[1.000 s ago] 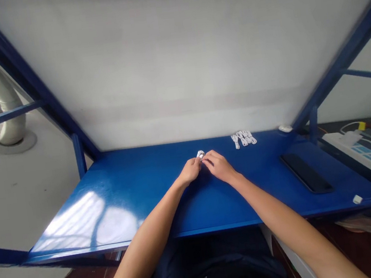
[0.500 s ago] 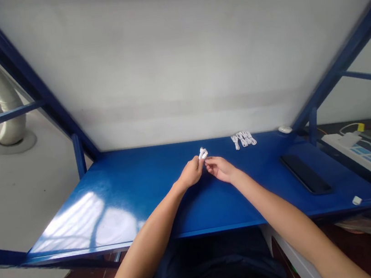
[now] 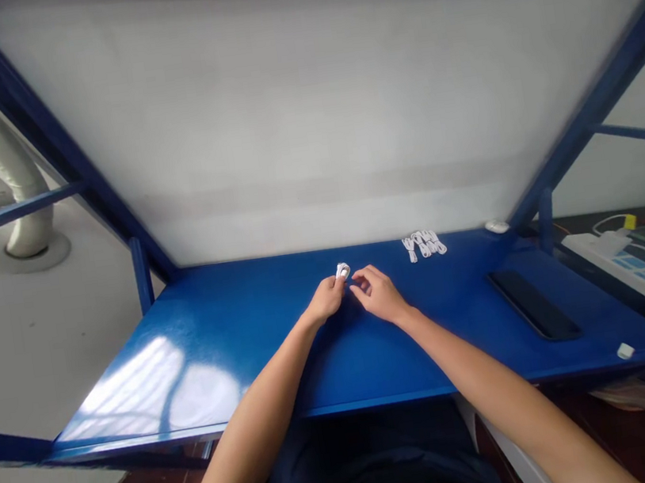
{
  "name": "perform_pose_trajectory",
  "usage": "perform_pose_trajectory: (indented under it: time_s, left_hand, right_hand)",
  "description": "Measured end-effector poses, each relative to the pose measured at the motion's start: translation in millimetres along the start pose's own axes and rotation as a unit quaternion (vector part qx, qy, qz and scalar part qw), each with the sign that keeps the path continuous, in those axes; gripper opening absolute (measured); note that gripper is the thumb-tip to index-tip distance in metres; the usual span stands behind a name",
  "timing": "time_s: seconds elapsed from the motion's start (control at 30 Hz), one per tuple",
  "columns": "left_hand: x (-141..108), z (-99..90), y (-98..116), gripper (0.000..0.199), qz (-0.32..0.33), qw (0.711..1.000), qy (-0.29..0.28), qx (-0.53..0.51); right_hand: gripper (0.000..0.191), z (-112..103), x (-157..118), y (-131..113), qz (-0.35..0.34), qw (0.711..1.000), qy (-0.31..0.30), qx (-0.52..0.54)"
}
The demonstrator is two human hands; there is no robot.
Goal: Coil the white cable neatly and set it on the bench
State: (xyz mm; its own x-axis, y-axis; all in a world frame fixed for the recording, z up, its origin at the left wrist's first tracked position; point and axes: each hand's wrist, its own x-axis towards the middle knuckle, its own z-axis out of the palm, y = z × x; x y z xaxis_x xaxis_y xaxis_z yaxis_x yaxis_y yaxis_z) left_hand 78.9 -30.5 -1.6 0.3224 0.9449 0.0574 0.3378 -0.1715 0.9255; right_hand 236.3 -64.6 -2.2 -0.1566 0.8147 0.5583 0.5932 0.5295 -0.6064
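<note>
A small bundled white cable (image 3: 343,270) is pinched in my left hand (image 3: 326,298), its loop sticking up past the fingertips above the middle of the blue table (image 3: 236,309). My right hand (image 3: 378,293) is just to the right of it, fingers curved and apart, with nothing seen between them. Several more bundled white cables (image 3: 424,244) lie side by side near the back edge of the table, right of my hands.
A black phone (image 3: 534,304) lies on the right of the table, with a small white block (image 3: 625,351) near the front edge. A white mouse-like object (image 3: 496,227) sits at the back right. Beyond the right edge is a power strip (image 3: 638,269) with cords.
My right hand has come away from the cable bundle and its fingers have opened. My left hand has shifted slightly left with the bundle, which now shows a rounder loop.
</note>
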Motion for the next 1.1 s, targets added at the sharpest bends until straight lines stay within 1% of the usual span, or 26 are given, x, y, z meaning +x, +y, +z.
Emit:
perform_pose_trajectory:
  time_s: [0.1,0.2,0.27,0.33,0.37,0.4,0.43,0.5,0.57,0.6,0.63,0.67,0.7,0.73,0.77,0.87,0.9,0.93,0.97,1.0,1.1]
  left_hand:
    - [-1.1,1.1,0.1,0.049,0.018,1.000,-0.004,0.017]
    - [-2.0,1.9,1.3,0.046,0.034,0.998,-0.003,0.048]
    - [-2.7,2.4,1.9,0.043,0.048,0.996,0.001,0.074]
    - [-3.8,2.7,2.0,0.039,0.061,0.993,0.013,0.102]
    - [-4.6,2.8,2.0,0.037,0.067,0.991,0.018,0.116]
    - [-5.5,2.9,2.1,0.035,0.073,0.988,0.020,0.132]
    - [-6.5,2.9,2.2,0.033,0.079,0.985,0.018,0.149]
    - [-8.6,2.5,2.8,0.031,0.090,0.978,0.004,0.187]
    - [-10.2,1.9,3.7,0.032,0.096,0.971,-0.009,0.220]
    - [-10.7,1.5,4.1,0.032,0.099,0.968,-0.012,0.231]
    - [-11.1,1.1,4.5,0.033,0.102,0.966,-0.012,0.238]
    - [-11.3,0.8,4.8,0.033,0.104,0.965,-0.012,0.242]
    - [-11.3,0.5,5.1,0.033,0.105,0.964,-0.012,0.244]
    - [-11.3,0.2,5.3,0.032,0.103,0.964,-0.012,0.246]
    - [-11.3,-0.1,5.5,0.032,0.100,0.963,-0.014,0.249]
    - [-11.6,-1.1,6.7,0.029,0.082,0.962,-0.019,0.260]
    - [-11.8,-1.4,7.3,0.029,0.077,0.962,-0.020,0.261]
    - [-12.2,-1.7,8.1,0.028,0.074,0.963,-0.020,0.259]
    - [-12.6,-1.8,8.9,0.028,0.073,0.964,-0.019,0.255]
    - [-13.0,-1.9,9.8,0.028,0.073,0.965,-0.018,0.250]
    - [-14.4,-1.8,12.6,0.028,0.077,0.967,-0.019,0.243]
  right_hand:
    - [0.013,-1.3,0.0,-1.5,-0.016,0.999,-0.017,-0.024]
    - [0.014,-0.7,1.7,-1.9,-0.012,0.999,-0.016,-0.026]
    - [0.014,0.9,3.4,-1.7,0.024,1.000,-0.008,0.004]
    - [0.011,2.8,5.3,-1.1,0.111,0.990,-0.012,0.083]
    - [0.010,3.6,6.3,-0.6,0.166,0.977,-0.019,0.136]
    - [0.010,4.1,7.2,0.0,0.220,0.956,-0.029,0.194]
    - [0.011,4.3,8.0,0.6,0.268,0.929,-0.040,0.253]
    - [0.010,3.8,9.2,1.9,0.337,0.871,-0.057,0.354]
    - [0.007,2.3,9.6,2.8,0.381,0.818,-0.068,0.425]
    - [0.006,1.5,9.7,3.1,0.395,0.799,-0.071,0.448]
    - [0.005,0.8,9.6,3.2,0.403,0.786,-0.075,0.463]
    - [0.005,0.4,9.4,3.1,0.405,0.779,-0.077,0.472]
    - [0.005,0.2,9.2,3.0,0.404,0.778,-0.079,0.475]
    - [0.005,0.4,8.9,2.8,0.400,0.783,-0.080,0.471]
    - [0.005,0.9,8.6,2.6,0.393,0.793,-0.079,0.458]
    - [0.010,3.7,8.0,2.0,0.369,0.840,-0.070,0.390]
    - [0.012,4.5,7.9,1.9,0.363,0.851,-0.069,0.374]
    - [0.012,5.0,7.8,1.9,0.361,0.854,-0.070,0.369]
    - [0.012,5.1,7.9,1.9,0.364,0.850,-0.073,0.375]
    - [0.011,4.8,8.1,2.0,0.370,0.840,-0.078,0.389]
    - [0.009,1.9,9.0,2.0,0.396,0.797,-0.095,0.447]
